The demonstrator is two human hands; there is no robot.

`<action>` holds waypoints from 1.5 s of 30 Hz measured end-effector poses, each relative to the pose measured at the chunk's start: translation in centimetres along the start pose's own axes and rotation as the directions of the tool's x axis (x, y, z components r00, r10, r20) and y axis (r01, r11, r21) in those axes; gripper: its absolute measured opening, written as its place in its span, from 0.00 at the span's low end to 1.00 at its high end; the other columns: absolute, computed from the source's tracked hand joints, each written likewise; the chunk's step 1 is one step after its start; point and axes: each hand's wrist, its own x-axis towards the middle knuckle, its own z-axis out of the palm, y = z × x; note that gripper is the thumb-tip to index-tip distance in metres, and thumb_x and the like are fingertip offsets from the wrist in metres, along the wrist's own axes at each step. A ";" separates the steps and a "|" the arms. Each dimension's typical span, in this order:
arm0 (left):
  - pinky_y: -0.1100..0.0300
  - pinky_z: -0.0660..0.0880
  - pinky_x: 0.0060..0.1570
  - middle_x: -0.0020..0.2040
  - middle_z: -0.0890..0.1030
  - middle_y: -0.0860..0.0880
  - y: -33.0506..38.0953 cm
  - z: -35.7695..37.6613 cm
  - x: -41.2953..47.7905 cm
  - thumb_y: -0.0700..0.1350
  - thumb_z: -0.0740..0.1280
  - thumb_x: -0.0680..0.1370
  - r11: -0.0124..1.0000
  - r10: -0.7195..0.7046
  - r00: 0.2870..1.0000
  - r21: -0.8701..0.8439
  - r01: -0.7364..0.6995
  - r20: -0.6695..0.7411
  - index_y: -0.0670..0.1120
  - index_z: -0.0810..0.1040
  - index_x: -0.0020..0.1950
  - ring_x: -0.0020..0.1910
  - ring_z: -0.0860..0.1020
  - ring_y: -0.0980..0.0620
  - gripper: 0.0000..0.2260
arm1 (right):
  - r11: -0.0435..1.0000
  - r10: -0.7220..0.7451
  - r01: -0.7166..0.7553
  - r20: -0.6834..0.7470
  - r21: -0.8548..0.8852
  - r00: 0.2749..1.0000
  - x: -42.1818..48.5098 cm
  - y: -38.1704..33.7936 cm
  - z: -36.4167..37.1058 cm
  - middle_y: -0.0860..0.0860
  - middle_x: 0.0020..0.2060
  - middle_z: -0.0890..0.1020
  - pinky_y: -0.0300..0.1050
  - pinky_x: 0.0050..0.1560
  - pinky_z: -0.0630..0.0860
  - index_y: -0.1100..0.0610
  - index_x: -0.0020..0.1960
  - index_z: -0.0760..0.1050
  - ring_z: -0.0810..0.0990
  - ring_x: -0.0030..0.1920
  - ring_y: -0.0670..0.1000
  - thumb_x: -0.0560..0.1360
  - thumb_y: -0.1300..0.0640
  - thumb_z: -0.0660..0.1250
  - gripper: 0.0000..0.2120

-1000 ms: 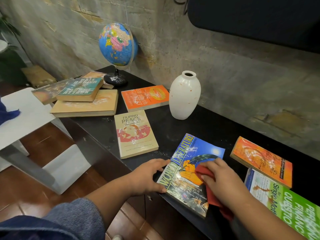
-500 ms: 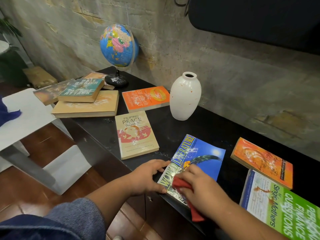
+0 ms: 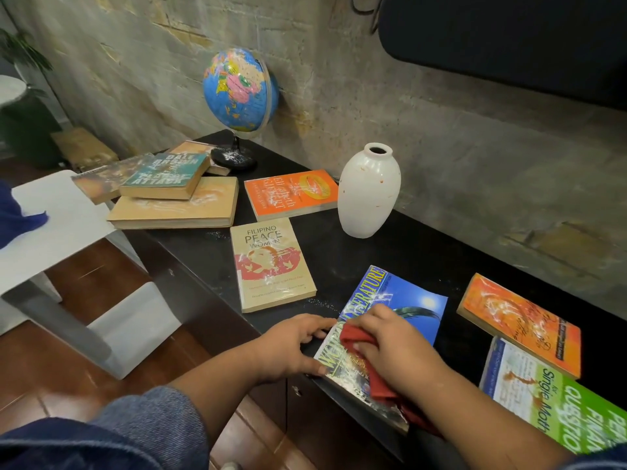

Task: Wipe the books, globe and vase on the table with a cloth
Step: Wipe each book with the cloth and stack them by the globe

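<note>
Red cloth (image 3: 353,337) is bunched under the curled fingers of right hand (image 3: 393,354) and pressed onto World Literature book (image 3: 415,300) at the near edge of table (image 3: 390,252). Spine edge is gripped by left hand (image 3: 288,347). Long axis runs away, up-right; unwiped cover judged beyond cloth. Filipino Peace Women book (image 3: 271,266) near left; vase (image 3: 368,191) and globe (image 3: 239,89) well back.

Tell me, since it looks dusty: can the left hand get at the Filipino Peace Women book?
Probably yes: the left hand holds the World Literature book; the Filipino Peace Women book lies just beyond it, only bare table between.
</note>
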 end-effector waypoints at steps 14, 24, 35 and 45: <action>0.78 0.63 0.58 0.64 0.70 0.50 0.2 0.2 -0.2 0.39 0.76 0.68 0.996 -0.056 0.998 0.064 0.058 -0.034 0.48 0.57 0.76 0.61 0.71 0.58 0.42 | 0.998 -0.023 0.023 0.012 -0.058 1.000 1.3 -1.2 0.8 0.43 0.55 0.69 0.48 0.55 0.74 0.42 0.66 0.70 0.75 0.56 0.50 0.77 0.49 0.65 0.18; 0.76 0.64 0.61 0.64 0.69 0.47 -0.2 0.0 0.0 0.41 0.77 0.66 1.000 -0.005 1.000 0.028 0.005 0.009 0.51 0.61 0.74 0.63 0.71 0.57 0.40 | 0.999 -0.013 0.014 0.014 -0.041 1.000 0.2 -0.6 0.4 0.43 0.54 0.67 0.46 0.55 0.73 0.41 0.66 0.69 0.75 0.56 0.50 0.78 0.48 0.64 0.18; 0.63 0.66 0.68 0.61 0.69 0.54 -0.1 -0.1 -0.2 0.48 0.73 0.64 0.999 0.029 0.999 0.038 -0.030 0.023 0.67 0.63 0.65 0.60 0.72 0.60 0.34 | 0.945 0.310 -0.324 -0.186 -0.048 0.932 1.4 4.9 -3.1 0.48 0.51 0.70 0.42 0.51 0.69 0.48 0.64 0.75 0.76 0.53 0.53 0.77 0.53 0.66 0.15; 0.66 0.65 0.67 0.60 0.68 0.57 0.0 -0.4 -0.3 0.45 0.74 0.67 0.994 0.047 0.999 0.100 -0.049 0.026 0.71 0.60 0.62 0.60 0.71 0.61 0.34 | 0.942 0.300 -0.317 -0.147 -0.111 0.943 3.1 5.3 -4.0 0.48 0.53 0.68 0.42 0.51 0.69 0.50 0.67 0.73 0.75 0.53 0.53 0.79 0.55 0.64 0.17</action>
